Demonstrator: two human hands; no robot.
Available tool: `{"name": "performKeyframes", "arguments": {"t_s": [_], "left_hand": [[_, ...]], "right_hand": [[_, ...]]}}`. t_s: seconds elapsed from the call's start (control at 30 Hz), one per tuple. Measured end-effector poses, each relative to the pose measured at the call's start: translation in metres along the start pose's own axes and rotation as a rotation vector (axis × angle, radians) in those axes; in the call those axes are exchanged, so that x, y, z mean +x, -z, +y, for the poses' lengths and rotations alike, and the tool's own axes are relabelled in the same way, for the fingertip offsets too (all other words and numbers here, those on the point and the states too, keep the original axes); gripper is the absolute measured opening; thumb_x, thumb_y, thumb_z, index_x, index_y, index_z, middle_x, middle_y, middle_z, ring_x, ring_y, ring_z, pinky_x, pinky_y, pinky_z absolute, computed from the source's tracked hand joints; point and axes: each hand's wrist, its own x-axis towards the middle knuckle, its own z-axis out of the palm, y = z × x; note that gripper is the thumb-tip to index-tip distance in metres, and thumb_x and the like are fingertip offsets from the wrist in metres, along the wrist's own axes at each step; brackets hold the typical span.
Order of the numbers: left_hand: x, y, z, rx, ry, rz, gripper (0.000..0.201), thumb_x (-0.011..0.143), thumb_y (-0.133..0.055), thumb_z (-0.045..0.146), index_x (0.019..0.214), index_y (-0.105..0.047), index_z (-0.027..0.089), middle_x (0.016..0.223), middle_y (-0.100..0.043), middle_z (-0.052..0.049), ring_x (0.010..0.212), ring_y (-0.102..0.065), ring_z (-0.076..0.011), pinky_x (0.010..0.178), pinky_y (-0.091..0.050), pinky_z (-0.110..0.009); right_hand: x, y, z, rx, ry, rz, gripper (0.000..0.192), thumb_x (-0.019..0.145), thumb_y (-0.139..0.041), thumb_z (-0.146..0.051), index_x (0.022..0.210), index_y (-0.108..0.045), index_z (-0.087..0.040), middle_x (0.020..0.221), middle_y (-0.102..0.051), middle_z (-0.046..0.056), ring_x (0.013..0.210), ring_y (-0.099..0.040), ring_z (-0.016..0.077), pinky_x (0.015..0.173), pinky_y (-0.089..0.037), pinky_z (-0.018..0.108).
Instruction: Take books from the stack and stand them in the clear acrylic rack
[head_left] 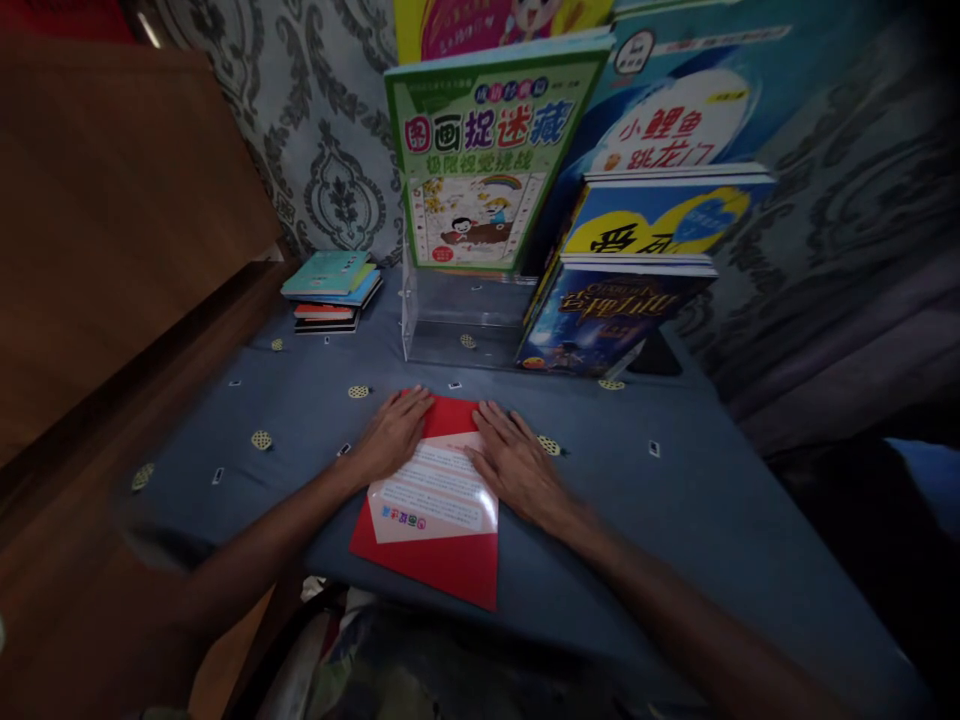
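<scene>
A thin red book (435, 565) with a white printed panel lies flat on the table in front of me, its lettering upside down from my side. My left hand (395, 435) rests on the far left part of the book, fingers stretched out towards its far edge. On the other side, my right hand (521, 470) lies with spread fingers over the book's far right edge, the thumb on the white panel. Both palms face down. The near end of the red book reaches the front edge of the table.
A clear acrylic stand (465, 320) behind the red book holds a green picture book (495, 150). To its right, a dark blue book (600, 320) stands before other upright books. A small stack of books (330, 290) lies at the back left on the blue tablecloth (697, 560).
</scene>
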Motion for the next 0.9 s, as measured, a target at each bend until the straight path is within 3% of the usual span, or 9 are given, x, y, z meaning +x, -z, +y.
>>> {"name": "performKeyframes", "arguments": {"t_s": [0.23,0.6,0.77,0.9], "left_hand": [[0.008,0.017,0.015,0.063,-0.237,-0.213,0.044,0.108,-0.027,0.032,0.147,-0.045,0.024,0.152,-0.05,-0.007,0.147,-0.039,-0.0196,0.123,-0.023,-0.05],[0.004,0.026,0.037,0.326,0.181,-0.211,0.063,0.104,-0.03,0.052,0.147,-0.044,0.008,0.151,-0.046,-0.02,0.145,-0.041,-0.0326,0.115,-0.032,-0.059],[0.004,0.025,0.04,0.367,0.205,-0.191,0.057,0.104,-0.036,0.046,0.144,-0.048,0.008,0.149,-0.05,-0.02,0.142,-0.045,-0.0333,0.116,-0.033,-0.057],[0.003,0.023,0.033,0.335,0.141,-0.164,0.05,0.103,-0.038,0.039,0.142,-0.052,0.011,0.15,-0.05,-0.018,0.141,-0.046,-0.0321,0.117,-0.032,-0.057]], "right_hand": [[0.0,-0.002,0.0,-0.003,-0.01,0.005,0.055,0.1,-0.038,-0.038,0.143,-0.051,-0.008,0.151,-0.05,0.019,0.145,-0.041,0.0294,0.118,-0.034,0.052],[0.0,0.001,-0.002,0.036,-0.024,0.001,0.053,0.1,-0.04,-0.038,0.144,-0.051,-0.01,0.152,-0.048,0.019,0.145,-0.041,0.0289,0.119,-0.032,0.053],[0.002,0.003,0.007,0.169,-0.026,0.011,0.05,0.1,-0.04,-0.037,0.141,-0.056,-0.013,0.149,-0.052,0.018,0.142,-0.045,0.031,0.117,-0.033,0.059],[0.007,0.008,0.025,0.383,-0.065,0.039,0.047,0.101,-0.035,-0.038,0.138,-0.059,-0.02,0.14,-0.062,0.013,0.133,-0.056,0.028,0.113,-0.04,0.056]]}}
